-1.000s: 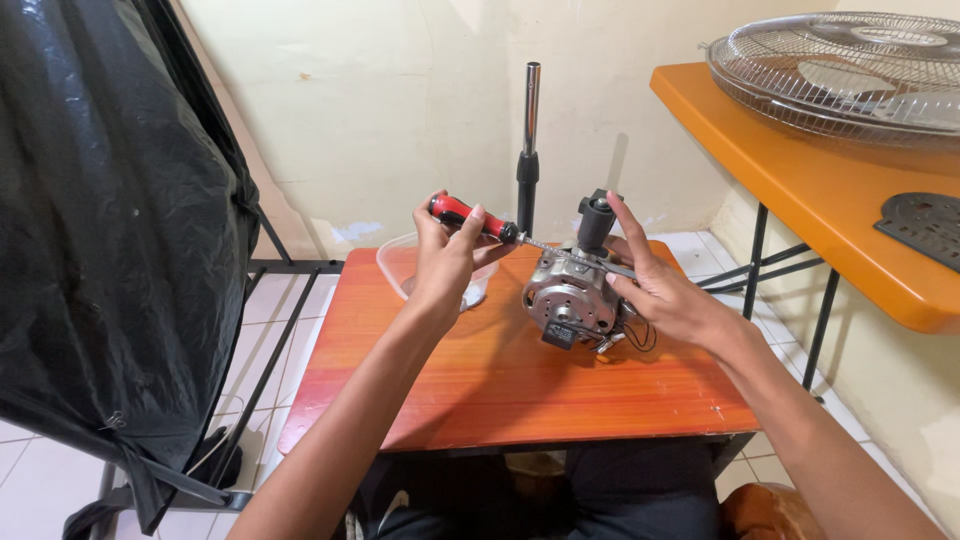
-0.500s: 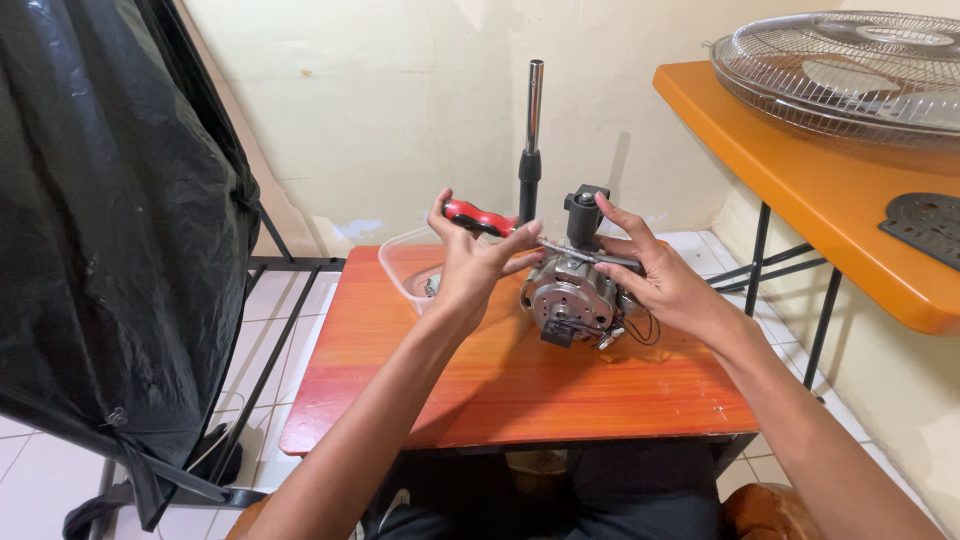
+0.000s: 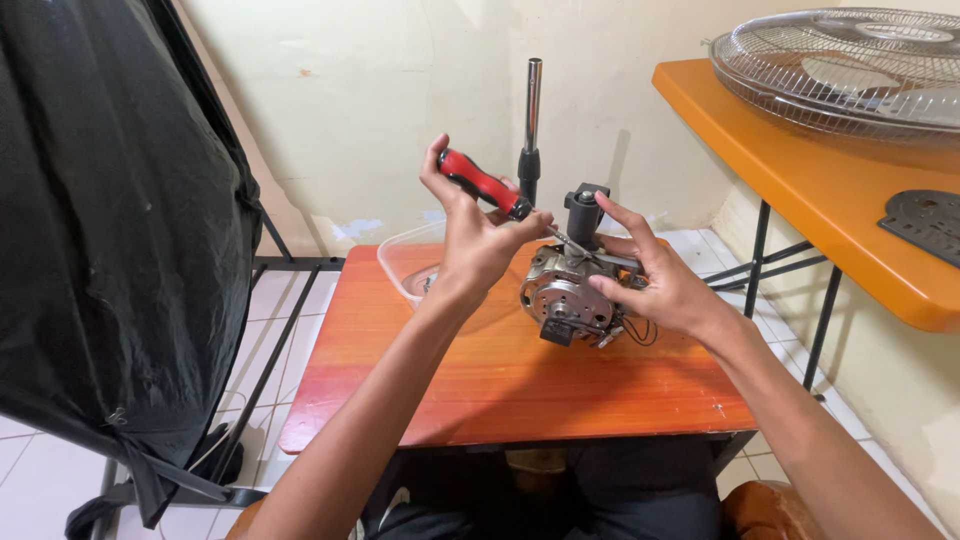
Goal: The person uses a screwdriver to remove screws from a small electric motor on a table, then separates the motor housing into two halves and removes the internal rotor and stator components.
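Observation:
My left hand [image 3: 478,238] grips a screwdriver with a red and black handle [image 3: 482,184]; its metal shaft slants down to the right and its tip touches the top of a grey fan motor [image 3: 566,296]. My right hand [image 3: 658,281] holds the motor's right side, fingers spread over its back. The motor rests on a small orange-red wooden table [image 3: 500,380], with a black knob on top and loose wires at its lower right.
A clear plastic tub [image 3: 408,262] sits on the table's far left. Behind the motor rises an upright metal pole [image 3: 531,115]. At the right stands an orange shelf [image 3: 820,195] bearing a wire fan guard [image 3: 850,65] and a black plate [image 3: 925,220]. Black fabric [image 3: 110,220] hangs at left.
My left hand has moved right and turned the screwdriver so that its tip now rests on the motor. The right hand has stayed on the motor's side.

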